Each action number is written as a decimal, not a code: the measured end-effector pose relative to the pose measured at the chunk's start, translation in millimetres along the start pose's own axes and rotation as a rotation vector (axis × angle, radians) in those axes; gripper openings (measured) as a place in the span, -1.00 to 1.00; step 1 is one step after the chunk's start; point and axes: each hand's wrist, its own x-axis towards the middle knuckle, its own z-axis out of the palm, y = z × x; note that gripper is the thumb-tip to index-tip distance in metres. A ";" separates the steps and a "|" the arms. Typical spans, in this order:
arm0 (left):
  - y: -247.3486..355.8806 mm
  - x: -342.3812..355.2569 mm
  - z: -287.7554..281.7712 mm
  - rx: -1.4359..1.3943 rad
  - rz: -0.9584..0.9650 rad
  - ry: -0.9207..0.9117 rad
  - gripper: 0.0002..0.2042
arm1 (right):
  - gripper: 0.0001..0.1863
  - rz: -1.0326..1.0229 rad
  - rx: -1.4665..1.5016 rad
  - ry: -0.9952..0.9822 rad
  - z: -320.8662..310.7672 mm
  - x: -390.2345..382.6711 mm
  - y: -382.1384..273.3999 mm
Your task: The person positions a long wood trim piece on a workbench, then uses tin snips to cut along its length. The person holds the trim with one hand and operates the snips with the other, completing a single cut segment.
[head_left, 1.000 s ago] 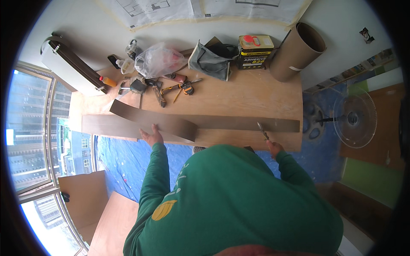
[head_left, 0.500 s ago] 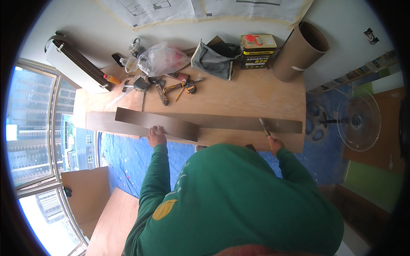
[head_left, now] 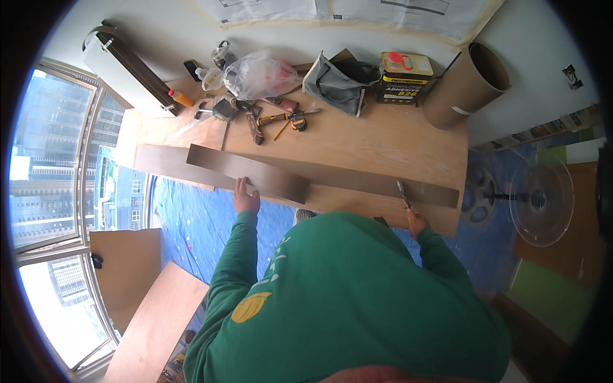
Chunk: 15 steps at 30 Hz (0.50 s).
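Observation:
A short, curled brown laminate strip (head_left: 268, 182) lies across a long, flat brown strip (head_left: 357, 177) on the plywood table (head_left: 364, 143). My left hand (head_left: 247, 199) is at the near edge of the curled strip, fingers apart, fingertips touching or just beside it. Off to the right, my right hand (head_left: 418, 223) is closed round the handle of a slim hand tool (head_left: 403, 194) with a pale metal end. That end points away from me over the long strip; its exact kind is too small to make out.
Along the back stand a rolled brown sheet (head_left: 456, 96), an adhesive can (head_left: 403, 80), a grey bag (head_left: 338, 86) and a clear plastic bag (head_left: 258, 73). A tape measure (head_left: 298, 122) and several tools lie before them. A fan (head_left: 539, 199) stands right of the table.
The whole view has shifted slightly. My left hand's fingers have spread and lifted from lying on the strip to its near edge. My right hand still holds the tool.

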 end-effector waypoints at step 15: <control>50.1 15.1 -54.7 0.209 -0.165 -0.018 -0.18 | -0.14 -0.040 -0.084 0.010 -0.8 14.0 11.7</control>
